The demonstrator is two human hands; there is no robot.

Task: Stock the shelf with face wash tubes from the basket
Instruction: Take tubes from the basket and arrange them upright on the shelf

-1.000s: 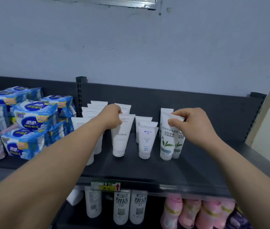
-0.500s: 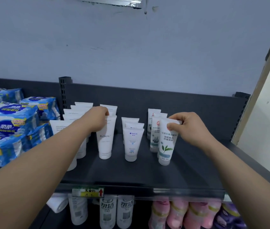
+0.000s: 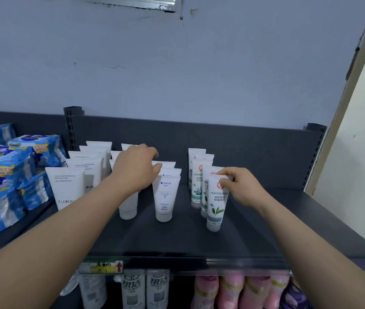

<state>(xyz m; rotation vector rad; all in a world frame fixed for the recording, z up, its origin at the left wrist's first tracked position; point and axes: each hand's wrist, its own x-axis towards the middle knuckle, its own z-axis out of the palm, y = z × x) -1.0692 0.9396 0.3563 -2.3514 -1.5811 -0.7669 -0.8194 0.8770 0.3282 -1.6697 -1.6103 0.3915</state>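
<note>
Head view: a dark grey shelf [image 3: 177,239] runs below a blue-grey wall [image 3: 232,74]. The right hand [image 3: 242,189] pinches the top of an upright green-leaf tube [image 3: 216,207]. Well apart from it, the left hand [image 3: 135,169] covers the top of a white tube [image 3: 128,206]; I cannot tell whether it grips. Blue packs [image 3: 0,175] are stacked to its left.

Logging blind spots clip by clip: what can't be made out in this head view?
- Basket: out of frame, so the remaining stock is unknown.
- Left hand: its palm side faces away; whether it grips the white tube beneath is hidden.
- Green-leaf tube, pinched by the right hand: small print too small.
- Price tag: blurred.
- Lower-shelf bottles: cut off by the bottom edge.
</note>
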